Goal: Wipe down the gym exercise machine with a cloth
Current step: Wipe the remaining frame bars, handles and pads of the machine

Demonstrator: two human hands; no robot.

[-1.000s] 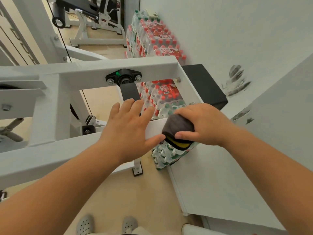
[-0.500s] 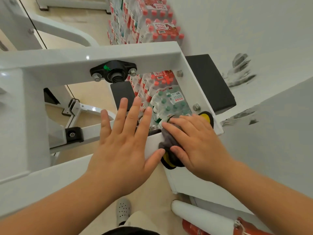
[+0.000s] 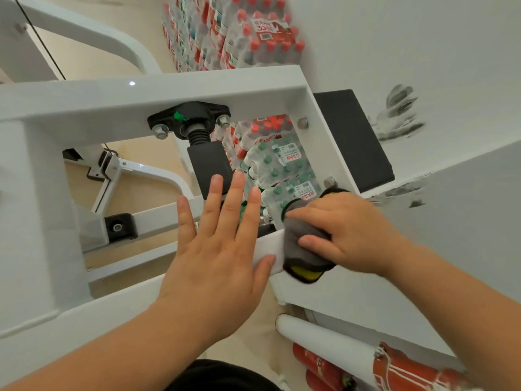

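The machine frame (image 3: 197, 88) is glossy white, its bolts (image 3: 303, 123) silver. The cloth (image 3: 303, 244) is grey with black edging and a yellow patch at its near end. A black bracket (image 3: 191, 119) carries a small green tab, and the pad (image 3: 210, 167) under it is black. The far water bottles (image 3: 253, 38) have red caps; the near bottle packs (image 3: 279, 165) have green caps and red-and-white labels. The white wall (image 3: 400, 114) bears dark grey smudges. The floor (image 3: 135, 153) is beige.

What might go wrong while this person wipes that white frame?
The bunched grey cloth with a yellow patch in the right hand sits near a protruding silver bolt and may snag. The left hand lies flat on the white metal bar beside it, perhaps blocking the wipe. If dropped, the cloth could fall among the plastic water bottles.
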